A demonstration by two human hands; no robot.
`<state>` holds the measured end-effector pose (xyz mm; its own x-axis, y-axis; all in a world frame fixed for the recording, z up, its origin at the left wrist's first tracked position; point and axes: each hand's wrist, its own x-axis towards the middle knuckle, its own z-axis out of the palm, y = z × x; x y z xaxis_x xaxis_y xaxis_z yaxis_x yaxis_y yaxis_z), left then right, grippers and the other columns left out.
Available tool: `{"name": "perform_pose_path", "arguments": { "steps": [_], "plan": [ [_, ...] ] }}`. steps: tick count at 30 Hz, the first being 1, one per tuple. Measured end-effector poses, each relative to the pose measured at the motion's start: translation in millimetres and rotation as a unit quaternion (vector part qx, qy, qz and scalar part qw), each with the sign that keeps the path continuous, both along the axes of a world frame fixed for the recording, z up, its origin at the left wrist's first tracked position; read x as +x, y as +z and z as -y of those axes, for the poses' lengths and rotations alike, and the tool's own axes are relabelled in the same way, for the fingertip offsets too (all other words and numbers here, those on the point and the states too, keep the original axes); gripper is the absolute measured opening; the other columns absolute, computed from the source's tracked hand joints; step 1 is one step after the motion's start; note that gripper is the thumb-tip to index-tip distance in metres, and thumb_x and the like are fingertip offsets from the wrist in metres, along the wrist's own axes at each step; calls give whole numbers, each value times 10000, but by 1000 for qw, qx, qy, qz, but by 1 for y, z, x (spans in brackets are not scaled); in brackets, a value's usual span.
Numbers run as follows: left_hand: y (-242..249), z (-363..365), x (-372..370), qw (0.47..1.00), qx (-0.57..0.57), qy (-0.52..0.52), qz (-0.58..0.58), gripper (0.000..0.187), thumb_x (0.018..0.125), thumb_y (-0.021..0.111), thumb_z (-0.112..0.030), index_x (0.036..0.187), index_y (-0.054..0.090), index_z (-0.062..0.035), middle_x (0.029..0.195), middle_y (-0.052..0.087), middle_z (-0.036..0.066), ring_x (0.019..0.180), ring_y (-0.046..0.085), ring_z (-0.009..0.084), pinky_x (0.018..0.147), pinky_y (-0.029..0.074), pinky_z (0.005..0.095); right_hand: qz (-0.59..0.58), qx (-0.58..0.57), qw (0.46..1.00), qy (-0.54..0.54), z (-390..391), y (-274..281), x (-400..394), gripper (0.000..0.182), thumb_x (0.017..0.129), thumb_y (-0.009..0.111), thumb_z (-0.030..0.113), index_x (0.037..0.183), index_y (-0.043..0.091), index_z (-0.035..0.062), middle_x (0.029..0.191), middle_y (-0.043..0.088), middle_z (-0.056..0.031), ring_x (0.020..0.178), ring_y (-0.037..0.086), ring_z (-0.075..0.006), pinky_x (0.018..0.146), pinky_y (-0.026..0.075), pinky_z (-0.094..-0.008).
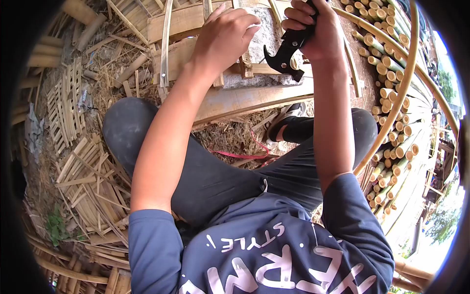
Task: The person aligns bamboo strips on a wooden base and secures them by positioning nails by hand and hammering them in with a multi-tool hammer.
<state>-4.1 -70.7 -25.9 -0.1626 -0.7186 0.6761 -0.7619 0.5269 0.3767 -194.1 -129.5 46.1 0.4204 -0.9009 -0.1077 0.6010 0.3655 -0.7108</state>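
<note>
My right hand [323, 32] is wrapped around a black claw hammer [286, 59], its head hanging toward me with the curved claw on the left. The head sits over a rough pale stone slab [264, 44]. To the left, my left hand [226, 34] is above the bamboo slats, fingers loosely bent and thumb apart from the forefinger. Nothing shows between them, though the underside of the hand is hidden. Beneath both hands, narrow strips [165, 54] cross wider bamboo boards [264, 98] in a frame.
Cut bamboo poles [391, 122] are stacked at the right, behind a long curved pole [409, 73]. Split bamboo scraps [90, 186] and a woven slat piece [66, 105] lie at the left. A pink ribbon [240, 156] lies on the ground between my legs.
</note>
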Motion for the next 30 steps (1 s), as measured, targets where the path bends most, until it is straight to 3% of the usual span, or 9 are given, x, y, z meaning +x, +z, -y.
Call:
{"name": "perform_pose_path", "arguments": {
  "steps": [4,7,11,12,14,17,25,29,30],
  "plan": [
    [2,-2,-4,1000,4,8,-5,170,933,720,-181,1025,745,-39,1000,738,118,940,705,341,1035,501,498,75,18,997,26,12,-17,6,265,1092,528,354,911,474,168,668,338,79,568,351,-54,495,321,-208],
    [3,-5,-9,998,31,12,-55,181,925,733,-183,1037,741,-40,975,710,104,930,699,340,992,508,508,130,19,990,57,19,-33,8,363,1099,506,379,811,417,176,657,302,72,563,302,-65,498,297,-220],
    [11,-11,-11,990,6,105,90,195,931,731,-201,1065,698,-62,952,703,81,943,691,293,786,500,449,161,80,982,50,10,-38,14,440,1104,486,404,757,331,180,662,277,63,563,275,-74,492,285,-229],
    [9,-9,-10,993,5,91,73,201,937,726,-209,1070,684,-64,939,715,83,916,694,287,730,467,418,151,77,985,43,10,-39,15,402,1094,507,411,800,401,159,652,295,67,557,290,-69,494,289,-228],
    [5,-9,-7,994,16,80,74,199,937,726,-189,1087,683,-66,938,720,95,898,696,283,735,488,416,131,71,988,29,10,-41,15,363,1076,549,424,885,541,116,631,333,76,546,319,-58,497,296,-227],
    [6,-9,-8,997,53,48,2,204,927,731,-140,1112,679,-71,949,724,105,865,702,277,734,519,398,290,42,945,148,25,-64,7,221,1080,565,317,996,544,113,715,379,66,601,372,-49,557,367,-224],
    [15,-8,-7,995,66,-23,-77,232,868,766,-53,1092,709,-72,937,744,92,835,730,258,735,554,365,208,32,975,66,12,-56,14,307,1030,652,380,1032,493,118,691,365,67,578,362,-50,508,368,-218],
    [18,-10,-1,989,119,0,-82,178,950,706,-118,1123,722,-80,993,770,101,873,752,240,787,565,343,190,33,980,53,10,-55,11,289,1027,653,372,1023,504,124,693,370,66,578,365,-53,507,361,-225],
    [26,-13,4,980,187,-8,-75,205,1020,612,-162,1159,708,-47,1051,771,118,949,751,228,850,558,337,189,34,980,51,10,-56,11,283,1028,652,368,1018,508,124,693,370,66,577,366,-54,507,358,-227]
  ]
}}
